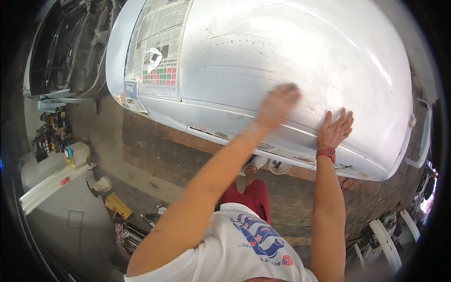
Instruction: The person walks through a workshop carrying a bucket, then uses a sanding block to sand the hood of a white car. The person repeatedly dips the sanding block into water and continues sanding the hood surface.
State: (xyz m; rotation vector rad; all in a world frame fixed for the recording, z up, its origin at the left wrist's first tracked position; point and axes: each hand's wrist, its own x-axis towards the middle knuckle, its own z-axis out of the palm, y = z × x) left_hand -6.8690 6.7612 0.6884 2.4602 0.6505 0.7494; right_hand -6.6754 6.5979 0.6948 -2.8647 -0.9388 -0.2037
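A white car body panel (pixel 225 51) stretches in front of me, its curved surface wet and streaked with droplets. My left hand (pixel 277 107) presses on it near the middle, smeared by motion, its fingers drawn together over a small dark piece (pixel 293 87) whose kind I cannot make out. Further right, near the panel's close edge, my right hand (pixel 335 130) rests flat with fingers spread, holding nothing. Newspaper (pixel 164 30) covers the glass at the left, and a crumpled white cloth or paper (pixel 153 60) lies on it.
By my feet, under the car's edge, stands a white bucket (pixel 279 166). Another car with its dark engine bay (pixel 70 47) exposed is at far left. Tools (pixel 51 134), a yellow box (pixel 118 206) and a white bumper (pixel 425 136) lie around.
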